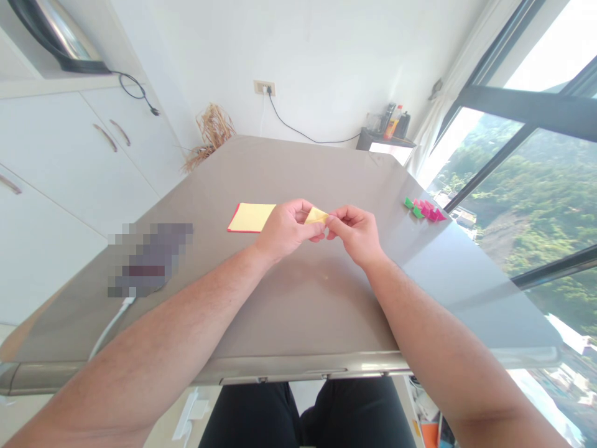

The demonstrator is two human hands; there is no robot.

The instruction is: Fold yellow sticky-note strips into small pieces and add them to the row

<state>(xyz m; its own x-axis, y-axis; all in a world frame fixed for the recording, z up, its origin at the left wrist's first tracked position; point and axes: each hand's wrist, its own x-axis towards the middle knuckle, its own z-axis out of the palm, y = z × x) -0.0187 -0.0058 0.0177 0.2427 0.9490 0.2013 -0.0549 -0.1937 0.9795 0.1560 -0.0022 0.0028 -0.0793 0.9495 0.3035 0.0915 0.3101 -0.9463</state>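
Observation:
A small folded piece of yellow paper [316, 215] is held above the middle of the table. My left hand [290, 227] grips its left and lower side, thumb in front and fingers behind. At its right corner, my right hand [355, 230] pinches the paper between thumb and fingers. A stack of yellow paper sheets [252, 217] with a red edge lies flat just left of my left hand, which covers its right end. Several small folded paper pieces [428, 210], green and pink, stand in a group to the right.
The grey table [298, 298] spreads around my arms. On its left lies a blurred-out dark object [153, 258] with a white cable [109, 323]. Behind the table are a dark stand [387, 140] with bottles and a wall socket [264, 88]. Windows [536, 180] border the right side.

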